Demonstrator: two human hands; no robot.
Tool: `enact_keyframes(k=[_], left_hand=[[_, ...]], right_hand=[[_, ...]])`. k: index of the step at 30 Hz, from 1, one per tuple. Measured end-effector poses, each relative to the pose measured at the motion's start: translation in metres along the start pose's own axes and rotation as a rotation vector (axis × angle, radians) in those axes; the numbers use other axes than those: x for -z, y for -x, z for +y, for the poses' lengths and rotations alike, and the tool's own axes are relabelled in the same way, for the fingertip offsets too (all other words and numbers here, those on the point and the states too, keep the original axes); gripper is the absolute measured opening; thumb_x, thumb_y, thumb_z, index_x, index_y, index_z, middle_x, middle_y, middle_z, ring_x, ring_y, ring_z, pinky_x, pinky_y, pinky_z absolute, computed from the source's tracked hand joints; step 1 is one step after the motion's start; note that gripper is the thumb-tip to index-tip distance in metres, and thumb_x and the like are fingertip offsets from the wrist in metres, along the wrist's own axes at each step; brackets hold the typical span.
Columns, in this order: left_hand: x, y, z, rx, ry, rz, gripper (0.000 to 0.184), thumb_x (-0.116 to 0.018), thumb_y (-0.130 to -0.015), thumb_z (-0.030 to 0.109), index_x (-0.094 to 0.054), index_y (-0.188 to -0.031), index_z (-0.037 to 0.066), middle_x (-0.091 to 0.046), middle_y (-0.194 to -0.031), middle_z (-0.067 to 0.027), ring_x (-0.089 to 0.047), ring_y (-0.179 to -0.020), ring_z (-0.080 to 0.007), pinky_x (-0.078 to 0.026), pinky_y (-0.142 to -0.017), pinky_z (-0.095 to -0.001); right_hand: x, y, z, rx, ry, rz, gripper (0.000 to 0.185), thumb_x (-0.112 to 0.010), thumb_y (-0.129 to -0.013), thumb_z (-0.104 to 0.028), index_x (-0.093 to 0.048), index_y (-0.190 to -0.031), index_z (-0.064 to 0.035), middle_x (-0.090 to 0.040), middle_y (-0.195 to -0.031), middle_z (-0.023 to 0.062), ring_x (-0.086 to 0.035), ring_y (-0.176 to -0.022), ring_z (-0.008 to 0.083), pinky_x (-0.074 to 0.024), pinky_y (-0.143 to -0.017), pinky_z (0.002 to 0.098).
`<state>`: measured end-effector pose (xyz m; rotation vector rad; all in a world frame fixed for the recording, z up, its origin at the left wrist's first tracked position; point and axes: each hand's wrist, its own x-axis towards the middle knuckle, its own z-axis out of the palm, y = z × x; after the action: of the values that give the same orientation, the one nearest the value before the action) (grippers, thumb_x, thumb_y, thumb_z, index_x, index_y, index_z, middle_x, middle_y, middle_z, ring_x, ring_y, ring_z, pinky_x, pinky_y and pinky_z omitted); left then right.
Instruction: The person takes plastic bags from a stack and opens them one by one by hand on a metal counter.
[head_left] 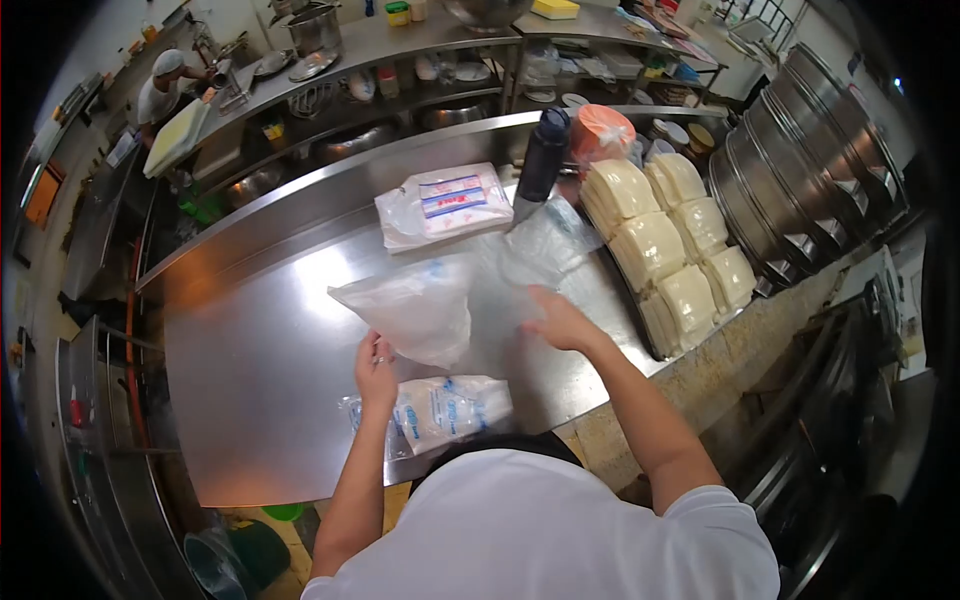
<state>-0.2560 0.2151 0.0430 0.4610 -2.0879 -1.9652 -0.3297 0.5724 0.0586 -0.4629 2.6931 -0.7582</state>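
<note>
Head view. I have the left hand (376,366) pinching the near edge of a translucent white bag (420,312), apparently to hold the thin film up and steady over the steel table (255,420). Right hand (560,322) is spread, fingers apart; contact with any film, I cannot tell. Printed packet (452,412) lies between bag and torso, presumably for easy reach. Pale stacks (648,248) sit in rows on a dark tray at right, likely grouped to prevent toppling.
</note>
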Motion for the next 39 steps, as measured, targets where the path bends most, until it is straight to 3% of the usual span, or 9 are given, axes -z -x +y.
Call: enact_keyframes(k=[4, 7, 10, 17, 23, 29, 32, 35, 39], left_hand=[[0.018, 0.035, -0.001, 0.039, -0.153, 0.003, 0.028, -0.060, -0.102, 0.017, -0.065, -0.123, 0.001, -0.068, -0.114, -0.0094, -0.062, -0.097, -0.0151, -0.051, -0.082, -0.0288], [0.020, 0.064, -0.013, 0.082, -0.257, -0.047, 0.025, -0.063, -0.100, 0.016, -0.066, -0.119, 0.001, -0.070, -0.109, -0.0090, -0.064, -0.095, -0.0155, -0.051, -0.080, -0.0287], [0.009, 0.087, -0.027, 0.088, -0.245, -0.086, 0.023, -0.065, -0.098, 0.015, -0.068, -0.116, 0.001, -0.071, -0.104, -0.0090, -0.065, -0.093, -0.0161, -0.052, -0.079, -0.0293], [0.003, 0.100, -0.027, -0.001, -0.246, -0.173, 0.019, -0.066, -0.094, 0.008, -0.068, -0.111, 0.000, -0.071, -0.101, -0.0122, -0.067, -0.090, -0.0189, -0.054, -0.078, -0.0319], [0.020, 0.095, -0.028, -0.303, -0.596, -0.243, 0.030, -0.068, -0.088, 0.007, -0.065, -0.118, 0.001, -0.066, -0.119, -0.0184, -0.062, -0.112, -0.0349, -0.048, -0.098, -0.0455], [0.024, 0.102, -0.059, -0.345, -0.860, -0.408, 0.063, -0.061, -0.093, 0.024, -0.040, -0.146, -0.004, -0.035, -0.156, -0.0241, -0.028, -0.147, -0.0421, -0.019, -0.121, -0.0535], [0.029, 0.106, -0.065, -0.329, -0.876, -0.452, 0.072, -0.059, -0.095, 0.030, -0.032, -0.151, -0.006, -0.024, -0.162, -0.0253, -0.020, -0.151, -0.0414, -0.013, -0.123, -0.0544], [0.032, 0.106, -0.075, -0.372, -0.866, -0.418, 0.073, -0.059, -0.095, 0.031, -0.032, -0.151, -0.007, -0.025, -0.161, -0.0264, -0.020, -0.151, -0.0415, -0.014, -0.123, -0.0541], [0.034, 0.106, -0.062, -0.379, -0.939, -0.458, 0.075, -0.060, -0.094, 0.034, -0.032, -0.151, -0.007, -0.027, -0.160, -0.0272, -0.022, -0.150, -0.0423, -0.014, -0.123, -0.0537]], right_hand=[[-0.024, 0.095, 0.052, -0.265, 0.323, 0.057, 0.060, -0.057, -0.087, -0.012, -0.040, -0.143, 0.0054, -0.041, -0.151, 0.0243, -0.041, -0.138, 0.0433, -0.0399, -0.111, 0.0490], [-0.065, 0.163, 0.037, -0.407, 0.464, -0.073, 0.068, -0.051, -0.087, -0.008, -0.031, -0.151, 0.0048, -0.026, -0.161, 0.0218, -0.028, -0.148, 0.0400, -0.0311, -0.115, 0.0573], [-0.083, 0.201, 0.017, -0.168, 0.554, 0.020, 0.062, -0.050, -0.088, -0.005, -0.037, -0.147, 0.0067, -0.038, -0.155, 0.0216, -0.037, -0.143, 0.0375, -0.0305, -0.116, 0.0547], [-0.059, 0.152, -0.051, -0.278, -0.231, 0.173, 0.019, -0.068, -0.088, -0.020, -0.069, -0.093, -0.0016, -0.067, -0.094, 0.0246, -0.065, -0.090, 0.0429, -0.0513, -0.080, 0.0510], [-0.124, 0.066, -0.053, -0.180, -0.063, 0.132, 0.033, -0.074, -0.082, -0.032, -0.070, -0.091, -0.0009, -0.068, -0.088, 0.0242, -0.067, -0.088, 0.0412, -0.0517, -0.078, 0.0515], [-0.142, 0.054, -0.050, -0.187, -0.352, -0.185, 0.027, -0.074, -0.078, -0.024, -0.071, -0.095, -0.0028, -0.071, -0.087, 0.0207, -0.068, -0.082, 0.0374, -0.0544, -0.076, 0.0448], [-0.140, 0.075, -0.046, -0.313, -0.611, -0.017, 0.021, -0.068, -0.082, -0.011, -0.069, -0.096, 0.0045, -0.069, -0.079, 0.0118, -0.066, -0.073, 0.0205, -0.0540, -0.069, 0.0353], [-0.127, 0.093, -0.076, -0.243, -0.631, 0.210, 0.019, -0.065, -0.087, -0.010, -0.070, -0.097, 0.0054, -0.070, -0.079, 0.0107, -0.066, -0.068, 0.0189, -0.0535, -0.063, 0.0336], [-0.111, 0.091, -0.051, -0.505, -0.810, 0.075, 0.020, -0.062, -0.093, -0.011, -0.071, -0.103, 0.0045, -0.071, -0.085, 0.0116, -0.066, -0.066, 0.0171, -0.0544, -0.059, 0.0308]])
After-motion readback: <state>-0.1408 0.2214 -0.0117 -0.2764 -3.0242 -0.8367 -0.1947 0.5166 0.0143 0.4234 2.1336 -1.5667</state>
